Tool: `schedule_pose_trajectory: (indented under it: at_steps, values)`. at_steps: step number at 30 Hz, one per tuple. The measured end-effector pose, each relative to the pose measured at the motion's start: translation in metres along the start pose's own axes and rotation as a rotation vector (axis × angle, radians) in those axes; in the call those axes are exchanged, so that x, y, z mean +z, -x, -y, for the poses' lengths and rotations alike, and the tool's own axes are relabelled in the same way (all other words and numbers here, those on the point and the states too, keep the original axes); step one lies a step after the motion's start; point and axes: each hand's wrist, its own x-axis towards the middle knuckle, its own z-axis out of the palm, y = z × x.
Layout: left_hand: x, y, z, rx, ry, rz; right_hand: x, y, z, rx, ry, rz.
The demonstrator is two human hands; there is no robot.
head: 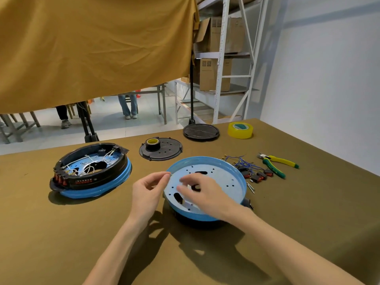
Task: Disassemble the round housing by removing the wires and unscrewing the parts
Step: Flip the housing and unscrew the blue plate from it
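A round blue housing (230, 171) with a perforated grey plate inside lies tilted on the table in front of me, a black part under it. My left hand (147, 191) pinches its left rim between thumb and forefinger. My right hand (202, 192) reaches into the housing, fingers spread and bent over the plate; I cannot tell whether it holds anything. A second housing (90, 173), black ring on blue rim, sits at the left with white wires and red switches inside.
Removed blue wires and red switches (249, 168) lie right of the housing, loose screws (251, 187) beside them, yellow-green pliers (276, 164) further right. A black cover with a tape roll (160, 150), a black disc (201, 131) and yellow tape (240, 130) sit behind.
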Motion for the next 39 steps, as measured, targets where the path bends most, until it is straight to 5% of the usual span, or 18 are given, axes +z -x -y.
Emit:
schedule_pose_trajectory:
  at_steps: [3,14,19,22,39]
  values:
    - [0.011,0.008,-0.002,0.096,-0.034,0.078,-0.015,-0.007,-0.002,0.026,-0.293,-0.157]
    - [0.034,0.028,0.006,0.262,-0.256,0.034,-0.024,-0.001,-0.015,0.175,-0.498,-0.079]
    - [0.030,0.025,0.025,0.298,-0.499,0.072,-0.060,0.003,-0.055,0.071,-0.061,-0.545]
    - [0.029,0.023,0.031,0.323,-0.531,0.054,-0.081,0.014,-0.094,0.159,0.093,-0.685]
    - [0.030,0.019,0.032,0.377,-0.548,-0.076,-0.111,0.017,-0.162,0.453,0.391,-0.459]
